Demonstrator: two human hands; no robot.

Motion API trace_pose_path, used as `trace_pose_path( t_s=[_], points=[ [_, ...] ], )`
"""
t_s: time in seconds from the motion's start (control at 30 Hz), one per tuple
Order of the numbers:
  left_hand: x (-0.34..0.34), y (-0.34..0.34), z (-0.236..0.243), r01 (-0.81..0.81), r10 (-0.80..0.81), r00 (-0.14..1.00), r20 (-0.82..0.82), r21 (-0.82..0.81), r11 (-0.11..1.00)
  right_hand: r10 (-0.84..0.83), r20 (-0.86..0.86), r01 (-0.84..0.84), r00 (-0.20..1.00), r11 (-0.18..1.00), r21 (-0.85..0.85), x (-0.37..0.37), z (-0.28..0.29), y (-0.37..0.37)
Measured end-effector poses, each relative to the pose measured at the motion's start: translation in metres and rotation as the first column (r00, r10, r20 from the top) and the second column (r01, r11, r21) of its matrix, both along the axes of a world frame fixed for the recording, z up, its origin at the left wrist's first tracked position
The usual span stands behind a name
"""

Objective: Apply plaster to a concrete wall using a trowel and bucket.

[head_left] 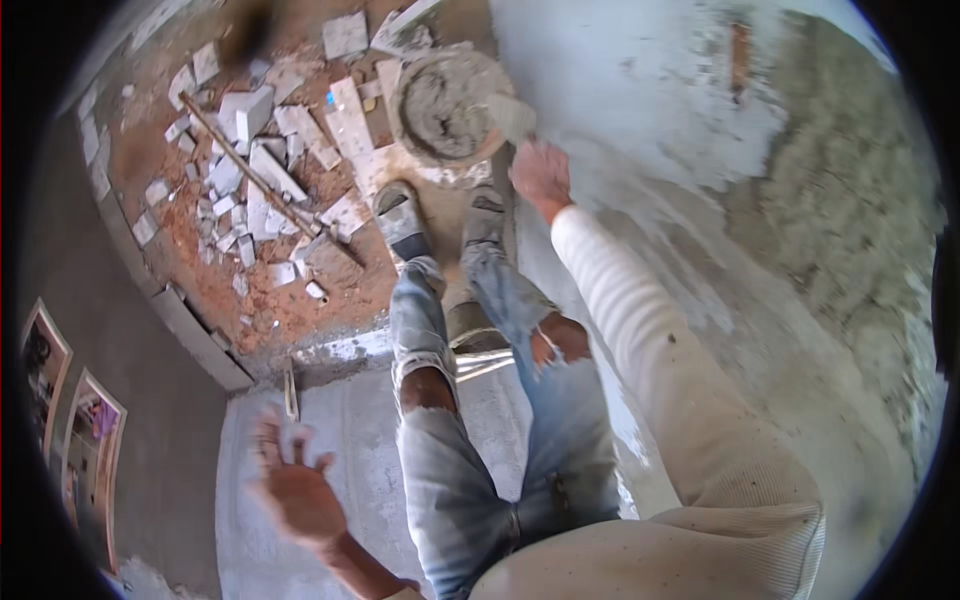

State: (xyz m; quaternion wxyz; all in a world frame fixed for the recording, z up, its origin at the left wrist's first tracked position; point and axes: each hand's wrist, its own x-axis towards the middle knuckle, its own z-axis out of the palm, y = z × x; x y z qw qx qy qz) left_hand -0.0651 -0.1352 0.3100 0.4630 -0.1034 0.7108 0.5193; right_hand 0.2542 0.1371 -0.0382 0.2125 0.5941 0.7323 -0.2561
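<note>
My right hand (pixel 541 178) is closed round the handle of a trowel (pixel 513 117), at the right rim of a round tub (pixel 405 128). Its blade looks coated in grey and overlaps the tub's edge. Grey wet mortar (pixel 445 100) lies inside the tub, with a rough, scooped surface. Down at the lower left, my left hand (pixel 300 497) is held out in the air with its fingers spread, slightly blurred, holding nothing. Most of the trowel's handle is hidden by my right hand.
My feet stand on a narrow board or ledge (pixel 432 225) below the tub. Broken white blocks (pixel 255 115) and a long wooden stick (pixel 262 185) litter the reddish ground at left. A partly plastered wall (pixel 840 190) rises on the right; framed openings (pixel 92 440) are at far left.
</note>
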Motion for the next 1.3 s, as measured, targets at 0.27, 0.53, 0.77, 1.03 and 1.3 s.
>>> trace_pose_path(
  t_s=[0.27,0.53,0.77,1.03,1.3],
  points=[
    [0.05,-0.305,-0.024,0.425,-0.126,0.902,0.413,-0.798,0.427,-0.392,-0.357,0.407,0.848,0.913,-0.035,-0.071,-0.06,-0.046],
    [0.05,-0.267,-0.042,0.392,-0.155,0.908,0.388,-0.662,0.639,-0.412,-0.414,0.503,0.812,0.854,0.135,-0.02,0.164,-0.003],
    [0.002,-0.104,-0.071,0.409,-0.357,0.91,0.21,-0.306,0.86,-0.18,-0.544,0.249,0.82,0.967,0.057,-0.009,0.484,0.016],
    [-0.044,-0.032,-0.049,0.394,-0.385,0.918,0.095,-0.112,0.912,-0.793,-0.466,0.397,0.392,0.603,-0.692,0.127,0.609,0.023],
    [-0.047,-0.234,-0.067,0.249,-0.236,0.968,0.083,-0.404,0.88,-0.46,-0.729,0.8,0.507,0.566,0.199,0.186,0.753,0.012]
  ],
)
